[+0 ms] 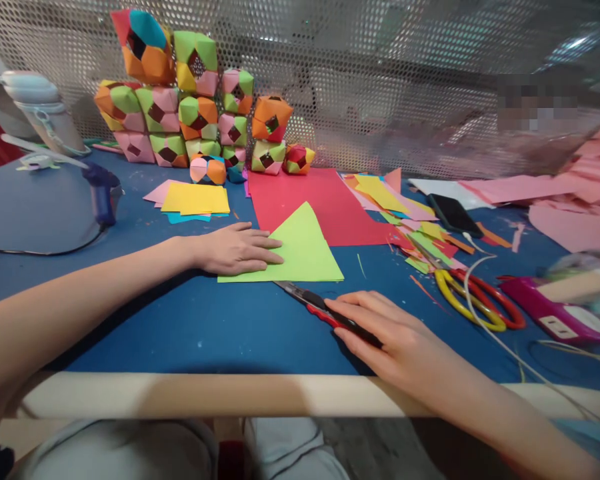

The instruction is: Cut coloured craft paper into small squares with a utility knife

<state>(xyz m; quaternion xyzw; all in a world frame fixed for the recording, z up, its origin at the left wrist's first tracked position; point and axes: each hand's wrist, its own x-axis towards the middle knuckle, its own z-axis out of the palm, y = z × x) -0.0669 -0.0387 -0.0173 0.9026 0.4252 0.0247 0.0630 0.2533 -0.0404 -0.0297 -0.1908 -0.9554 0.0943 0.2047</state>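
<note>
A lime-green sheet of paper (303, 250), triangular in outline and seemingly folded, lies on the blue table (180, 327) with its long edge toward me. My left hand (243, 250) rests flat on its left part, fingers stretched out. In my right hand (380, 327) is a red and black utility knife (325, 312), gripped along its handle. The knife's blade points up and left, and its tip meets the paper's near edge or goes under it; I cannot tell which. A red sheet (300, 193) lies behind and partly beneath the green paper.
Folded paper balls (200, 120) are stacked at the back. Squares of coloured paper (195, 199) and a glue gun (100, 190) lie left. Rightward are paper scraps (430, 237), scissors (470, 300), a phone (454, 215), a white cable (500, 347) and a magenta power strip (555, 313).
</note>
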